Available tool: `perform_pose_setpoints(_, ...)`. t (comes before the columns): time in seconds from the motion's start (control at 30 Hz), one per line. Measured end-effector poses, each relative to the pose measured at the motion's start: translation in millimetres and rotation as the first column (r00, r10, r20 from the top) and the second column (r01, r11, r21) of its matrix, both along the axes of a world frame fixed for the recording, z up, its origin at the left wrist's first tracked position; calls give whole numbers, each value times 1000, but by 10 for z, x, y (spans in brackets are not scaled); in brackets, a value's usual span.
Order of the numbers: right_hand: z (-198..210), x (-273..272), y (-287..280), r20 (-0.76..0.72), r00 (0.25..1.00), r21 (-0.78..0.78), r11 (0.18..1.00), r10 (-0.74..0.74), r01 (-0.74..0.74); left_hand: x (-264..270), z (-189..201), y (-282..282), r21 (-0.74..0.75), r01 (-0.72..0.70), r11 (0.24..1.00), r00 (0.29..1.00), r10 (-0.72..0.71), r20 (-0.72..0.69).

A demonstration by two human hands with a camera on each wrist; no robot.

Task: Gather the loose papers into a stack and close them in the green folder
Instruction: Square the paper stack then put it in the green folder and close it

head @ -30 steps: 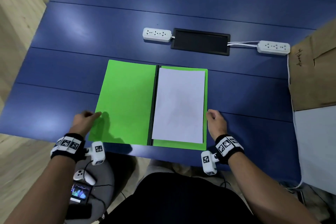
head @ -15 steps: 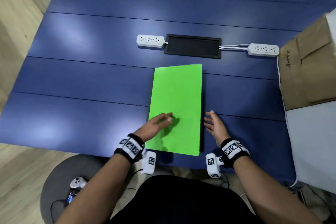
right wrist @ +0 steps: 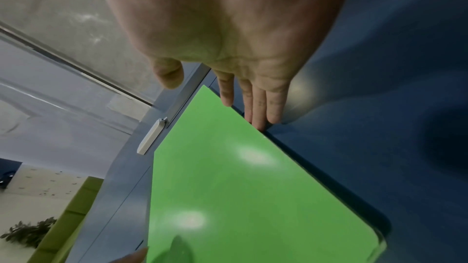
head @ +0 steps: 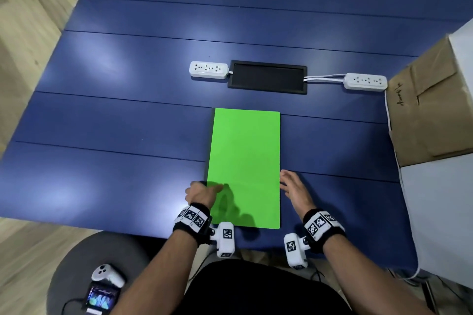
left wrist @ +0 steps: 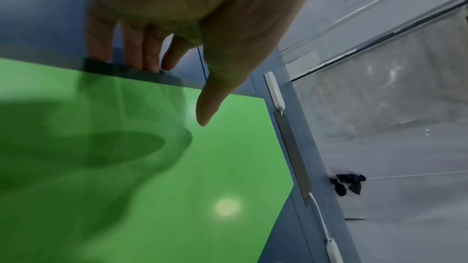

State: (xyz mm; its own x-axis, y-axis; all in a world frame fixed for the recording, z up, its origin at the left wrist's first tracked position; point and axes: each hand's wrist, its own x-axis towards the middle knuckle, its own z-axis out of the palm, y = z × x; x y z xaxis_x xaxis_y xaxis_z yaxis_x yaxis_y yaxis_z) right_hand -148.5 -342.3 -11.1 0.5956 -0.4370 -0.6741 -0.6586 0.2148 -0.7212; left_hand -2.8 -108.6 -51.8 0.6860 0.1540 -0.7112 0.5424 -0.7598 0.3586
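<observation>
The green folder (head: 244, 161) lies closed and flat on the blue table (head: 128, 115), near its front edge; no paper shows. My left hand (head: 202, 192) is at the folder's near left edge with fingers straight; its thumb (left wrist: 210, 105) reaches over the green cover (left wrist: 177, 167) and the other fingers (left wrist: 142, 51) point down at the spine side. My right hand (head: 291, 186) is open beside the folder's right edge, and its fingertips (right wrist: 260, 111) touch the table against the edge of the folder (right wrist: 240, 187).
Behind the folder sit a black cable hatch (head: 267, 77) and two white power strips (head: 208, 69) (head: 365, 81). A brown paper bag (head: 430, 110) and a white sheet (head: 440, 212) cover the table's right side. A stool with a controller (head: 107, 275) stands at the lower left.
The left cover was swung over the white papers, so the folder went from open to closed. My left hand then slid back from the cover's middle to its left edge.
</observation>
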Motion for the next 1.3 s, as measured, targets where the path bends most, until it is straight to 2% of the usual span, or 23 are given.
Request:
perform_pose_setpoints(0.1, -11, 39, 13, 10, 1000, -26, 1000, 16, -15, 25, 92, -86, 56, 21, 998, 1000, -21, 2)
perform_pose_setpoints(0.2, 79, 87, 39, -1, 999, 5, 999, 53, -53, 48, 83, -78, -15, -8, 1000, 999, 9, 43)
perform_pose_setpoints(0.33, 17, 131, 27, -64, 986, -178, 971, 153, -162, 205, 106, 162, -36, -24, 999, 993, 28, 117)
perform_pose_setpoints(0.5, -14, 148, -1, -107, 974, -302, 926, 201, -224, 896, 52, 933, 15, -43, 999, 976, 39, 214)
perform_pose_setpoints(0.67, 6, 156, -16, -142, 967, -324, 913, 213, -248, 1764, 99, 1834, 115, -80, 990, 963, 47, 266)
perform_pose_setpoints(0.8, 75, 212, 25, -152, 961, -316, 910, 230, -268, 2412, -236, 2510, 233, 45, 971, 958, -108, 264)
perform_pose_setpoints(0.87, 93, 253, 54, -153, 960, -303, 913, 235, -272, 2484, -68, 2450, 289, 84, 954, 954, -161, 253)
perform_pose_setpoints(0.93, 102, 299, 84, -145, 962, -291, 919, 231, -265, 2393, 126, 2194, 379, 125, 917, 919, -251, 303)
perform_pose_setpoints(0.97, 100, 313, 98, -139, 964, -289, 922, 227, -259, 2296, 180, 2017, 420, 194, 886, 879, -347, 326)
perform_pose_setpoints(1.0, 102, 329, 113, -132, 965, -289, 923, 225, -255, 2164, 210, 1807, 455, 299, 839, 816, -472, 333)
perform_pose_setpoints(1.07, 112, 347, 141, -126, 965, -283, 924, 231, -258, 1842, 167, 1368, 490, 540, 685, 651, -708, 273)
perform_pose_setpoints(1.13, 113, 355, 147, -127, 961, -272, 923, 247, -273, 1578, 45, 1044, 479, 685, 549, 529, -827, 191)
perform_pose_setpoints(1.17, 115, 353, 153, -126, 959, -274, 920, 256, -281, 1505, -7, 951, 465, 711, 527, 510, -842, 176)
perform_pose_setpoints(1.23, 73, 330, 151, -133, 953, -322, 898, 271, -300, 1496, -69, 870, 441, 712, 546, 536, -829, 161)
perform_pose_setpoints(1.3, 11, 304, 123, -210, 915, -469, 786, 345, -404, 1587, -97, 863, 446, 712, 542, 541, -829, 142)
